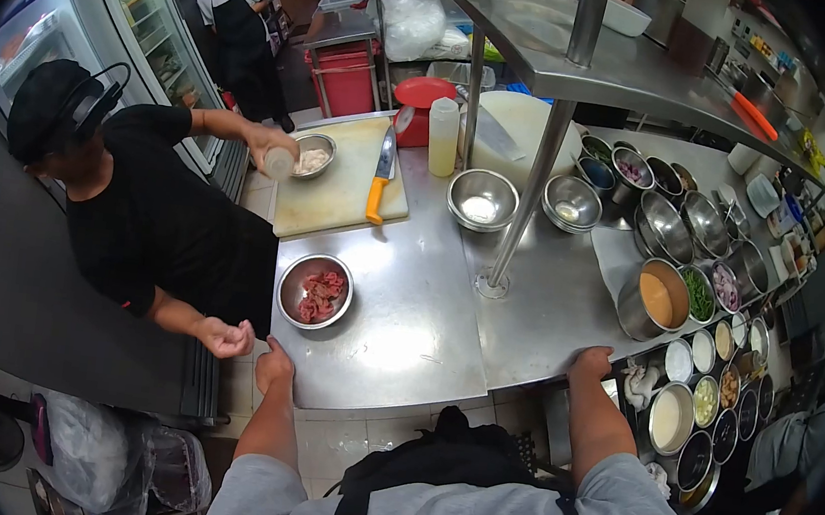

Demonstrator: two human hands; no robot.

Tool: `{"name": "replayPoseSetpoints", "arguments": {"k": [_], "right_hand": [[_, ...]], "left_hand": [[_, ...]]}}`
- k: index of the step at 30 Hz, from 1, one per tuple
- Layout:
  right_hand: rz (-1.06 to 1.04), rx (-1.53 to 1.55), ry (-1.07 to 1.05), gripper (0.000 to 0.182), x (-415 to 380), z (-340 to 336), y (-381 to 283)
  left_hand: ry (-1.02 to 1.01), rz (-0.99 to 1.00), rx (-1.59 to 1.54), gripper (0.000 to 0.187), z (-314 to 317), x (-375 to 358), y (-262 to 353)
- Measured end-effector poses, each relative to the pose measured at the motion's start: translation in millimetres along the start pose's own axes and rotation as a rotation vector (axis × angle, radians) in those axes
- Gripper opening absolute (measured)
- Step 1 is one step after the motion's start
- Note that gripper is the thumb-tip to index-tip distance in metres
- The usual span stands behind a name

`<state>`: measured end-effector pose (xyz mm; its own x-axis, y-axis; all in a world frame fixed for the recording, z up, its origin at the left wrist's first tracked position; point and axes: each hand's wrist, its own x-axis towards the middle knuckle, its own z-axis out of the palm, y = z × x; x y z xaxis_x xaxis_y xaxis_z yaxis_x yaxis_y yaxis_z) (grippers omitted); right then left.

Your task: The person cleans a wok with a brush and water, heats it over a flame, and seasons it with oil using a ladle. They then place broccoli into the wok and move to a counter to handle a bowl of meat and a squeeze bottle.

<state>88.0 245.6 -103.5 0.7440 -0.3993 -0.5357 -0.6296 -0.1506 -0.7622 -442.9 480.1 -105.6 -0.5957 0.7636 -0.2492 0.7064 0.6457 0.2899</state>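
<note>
My left hand point(274, 368) is closed round the front left corner of the steel table point(392, 356). Some way to the right, my right hand point(590, 367) grips the front edge, its fingers curled and partly hidden. A steel bowl point(285, 296) of raw red meat pieces point(322, 295) is the nearest thing to my left hand. Beyond my right hand stands a pot point(640, 314) of orange sauce. At the left, a co-worker in black point(137, 198) tips a small whitish container point(279, 163) over a bowl of pale meat point(312, 159).
A knife with an orange handle point(377, 193) lies on the cutting board point(312, 212). Steel bowls point(480, 219) stand by the shelf post point(531, 200). A squeeze bottle point(442, 140) and red scale point(415, 122) are behind. Several ingredient containers point(671, 417) fill the right side.
</note>
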Motion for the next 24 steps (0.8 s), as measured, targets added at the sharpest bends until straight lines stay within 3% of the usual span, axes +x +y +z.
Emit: {"name": "replayPoseSetpoints", "arguments": {"k": [24], "right_hand": [[0.058,-0.016,0.0,0.063,4.3,1.2,1.9]], "left_hand": [[-0.016,0.036,-0.005,0.078,-12.1,-12.4,3.1]]}}
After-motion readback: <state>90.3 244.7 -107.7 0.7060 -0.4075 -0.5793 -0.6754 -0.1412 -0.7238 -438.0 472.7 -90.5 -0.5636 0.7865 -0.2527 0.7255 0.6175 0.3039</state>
